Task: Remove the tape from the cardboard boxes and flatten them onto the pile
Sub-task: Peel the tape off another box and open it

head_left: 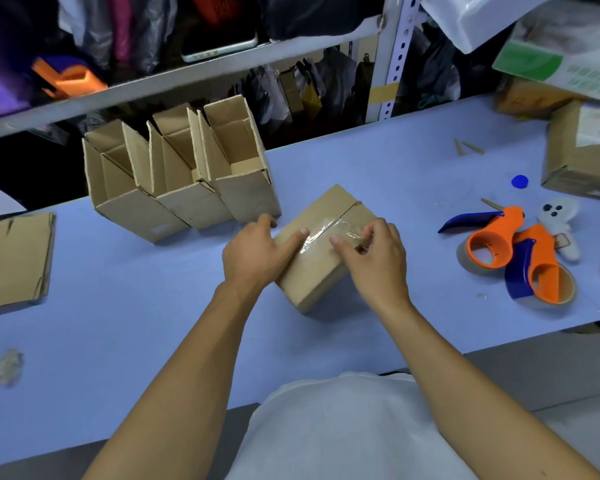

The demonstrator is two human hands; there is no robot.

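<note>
Left hand (pixel 253 252) flat on taped box (pixel 321 251); right hand (pixel 374 254) pinching clear tape (pixel 340 226). Open boxes (pixel 184 174) far left, tape dispensers (pixel 520 258) right.

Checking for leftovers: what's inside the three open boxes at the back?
The three open boxes show only bare cardboard walls; their bottoms are hidden by the flaps.

Setting: packing and dispatch room of a small warehouse or online shop. My work table (pixel 118 341) has a pale blue top. On it: three open cardboard boxes (pixel 181 181) in a row, flattened cardboard (pixel 13 261) to my left, two orange tape dispensers (pixel 520 258) to my right, a labelled parcel (pixel 582 150). Behind: a slotted metal shelf rack (pixel 392 60) crowded with bagged goods (pixel 125 29).
</note>
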